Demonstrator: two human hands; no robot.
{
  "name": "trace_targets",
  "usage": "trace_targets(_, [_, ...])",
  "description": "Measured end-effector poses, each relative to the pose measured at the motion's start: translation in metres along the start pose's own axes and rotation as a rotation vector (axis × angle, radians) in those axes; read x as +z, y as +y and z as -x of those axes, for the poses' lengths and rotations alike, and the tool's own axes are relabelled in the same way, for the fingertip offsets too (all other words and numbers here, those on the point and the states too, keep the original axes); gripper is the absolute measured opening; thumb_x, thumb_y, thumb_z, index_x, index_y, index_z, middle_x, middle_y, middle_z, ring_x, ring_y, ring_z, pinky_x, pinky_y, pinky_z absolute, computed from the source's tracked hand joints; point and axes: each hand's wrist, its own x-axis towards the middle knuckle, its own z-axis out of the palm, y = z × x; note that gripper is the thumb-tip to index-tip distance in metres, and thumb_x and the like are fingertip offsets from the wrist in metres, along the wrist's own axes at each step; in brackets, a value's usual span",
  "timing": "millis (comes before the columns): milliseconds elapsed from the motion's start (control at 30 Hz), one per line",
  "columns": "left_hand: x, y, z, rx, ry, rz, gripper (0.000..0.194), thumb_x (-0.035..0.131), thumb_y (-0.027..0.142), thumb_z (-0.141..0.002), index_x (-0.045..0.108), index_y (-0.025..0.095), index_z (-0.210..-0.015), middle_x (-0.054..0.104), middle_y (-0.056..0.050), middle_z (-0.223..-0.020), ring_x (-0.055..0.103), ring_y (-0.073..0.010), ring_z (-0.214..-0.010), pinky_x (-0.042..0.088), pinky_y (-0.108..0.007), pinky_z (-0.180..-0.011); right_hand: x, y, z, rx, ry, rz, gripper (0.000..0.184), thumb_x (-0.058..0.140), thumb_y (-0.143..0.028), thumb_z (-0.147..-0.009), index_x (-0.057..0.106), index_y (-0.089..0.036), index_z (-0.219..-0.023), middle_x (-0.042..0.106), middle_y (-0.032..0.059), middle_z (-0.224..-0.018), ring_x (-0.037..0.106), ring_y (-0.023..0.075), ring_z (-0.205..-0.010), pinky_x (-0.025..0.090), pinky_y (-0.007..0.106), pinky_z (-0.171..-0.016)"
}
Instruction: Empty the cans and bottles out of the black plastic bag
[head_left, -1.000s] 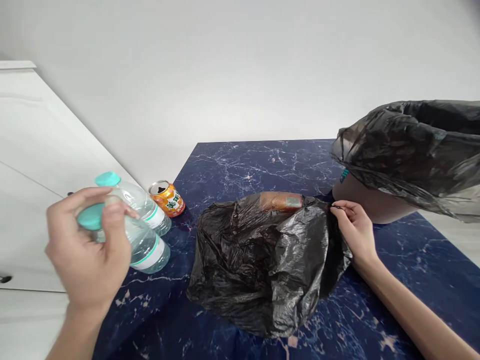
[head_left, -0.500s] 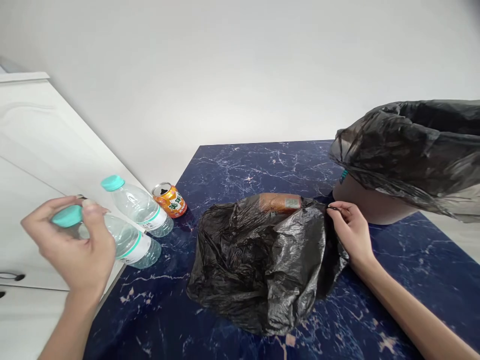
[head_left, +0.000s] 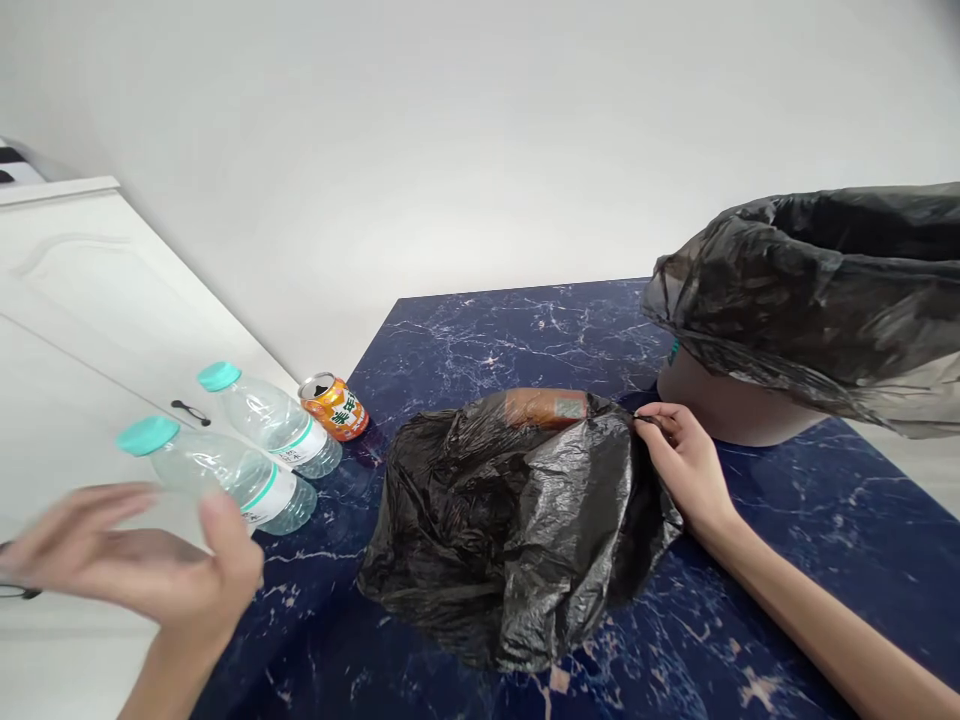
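My right hand (head_left: 679, 455) pinches the upper right edge of a crumpled black plastic bag (head_left: 555, 530) lying on the table. Through the bag's far side shows an orange-brown item with a pale label patch (head_left: 546, 408); its kind is unclear. My left hand (head_left: 150, 560) is open and motion-blurred, thumb apart from the fingers, holding nothing. It hovers in front of a clear water bottle with a teal cap (head_left: 225, 465). Beside that stands a second such bottle (head_left: 277, 425), then an orange drink can (head_left: 337, 405), its top opened.
A pinkish bin (head_left: 727, 400) lined with another black bag (head_left: 795, 290) stands on the right of the blue marbled table (head_left: 480, 330). White cabinet doors (head_left: 82, 290) with dark handles border the left side. A pale wall (head_left: 480, 150) rises behind.
My left hand has moved down toward me, away from the nearer bottle's cap, and its fingers have spread apart. My right hand keeps its pinch on the bag's edge. The view has shifted slightly.
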Motion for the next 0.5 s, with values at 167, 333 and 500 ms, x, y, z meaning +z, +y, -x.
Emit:
trace_targets(167, [0.015, 0.059, 0.037, 0.416, -0.994, 0.114, 0.029, 0.059, 0.019, -0.103, 0.067, 0.032, -0.128, 0.074, -0.005, -0.122, 0.069, -0.0275, -0.115, 0.054, -0.046, -0.105, 0.000, 0.000, -0.001, -0.006, -0.005, -0.018, 0.033, 0.073, -0.049, -0.082, 0.068, -0.024, -0.103, 0.075, 0.0063, -0.103, 0.069, 0.0263, -0.098, 0.051, 0.041, -0.090])
trace_targets(333, [0.066, 0.063, 0.055, 0.365, -1.103, 0.047, 0.027, 0.043, 0.025, -0.112, 0.067, 0.021, -0.124, 0.070, -0.010, -0.121, 0.064, -0.0295, -0.115, 0.051, -0.051, -0.106, -0.002, -0.003, -0.001, -0.014, 0.002, -0.023, 0.034, 0.071, -0.050, -0.081, 0.067, -0.024, -0.103, 0.074, 0.0065, -0.100, 0.068, 0.0265, -0.096, 0.051, 0.041, -0.088])
trace_targets(500, [0.107, 0.071, 0.054, 0.344, -1.168, 0.161, 0.018, 0.048, 0.016, -0.104, 0.065, 0.019, -0.106, 0.065, -0.011, -0.107, 0.064, -0.0307, -0.104, 0.054, -0.045, -0.091, -0.002, -0.001, -0.003, -0.020, -0.002, -0.033, 0.036, 0.070, -0.051, -0.079, 0.067, -0.023, -0.102, 0.074, 0.0071, -0.100, 0.068, 0.0268, -0.096, 0.051, 0.042, -0.089])
